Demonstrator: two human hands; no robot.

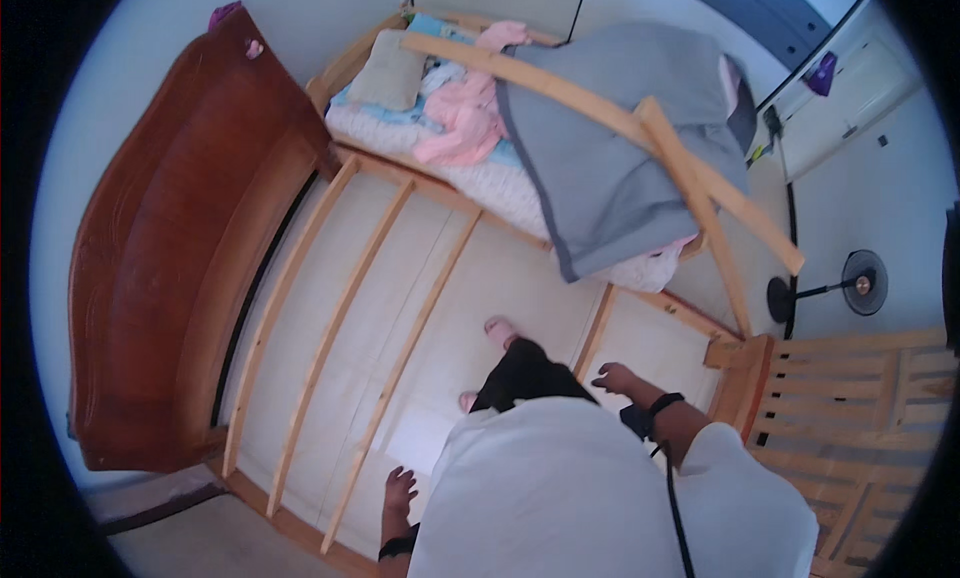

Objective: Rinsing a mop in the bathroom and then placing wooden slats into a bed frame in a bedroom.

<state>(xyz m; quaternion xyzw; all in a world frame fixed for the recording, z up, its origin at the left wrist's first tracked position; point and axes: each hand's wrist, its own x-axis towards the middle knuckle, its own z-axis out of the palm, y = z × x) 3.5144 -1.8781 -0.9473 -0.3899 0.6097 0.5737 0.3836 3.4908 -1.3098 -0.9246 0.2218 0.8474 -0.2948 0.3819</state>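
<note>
My left hand [398,490] hangs low beside my body, its fingers loosely bent and apart, with nothing held. Nearest to it is a pale wooden slat [400,373] of a bed frame, though the two do not touch. My right hand [615,379] is held out at my right side, fingers apart and free of any object. Close by runs another slat [596,328], partly hidden behind my leg. I stand inside the frame, on the floor between slats. Two more slats, a left slat [290,313] and a middle slat [340,323], span the frame nearer the headboard [185,248].
Beyond the frame stands a smaller bed with a grey blanket [610,148], pink clothing [465,118] and a pillow [388,70]. Two loose planks cross on it: a long plank [530,81] and a second plank [700,203]. At right are a slatted wooden panel [860,408] and a fan [863,284].
</note>
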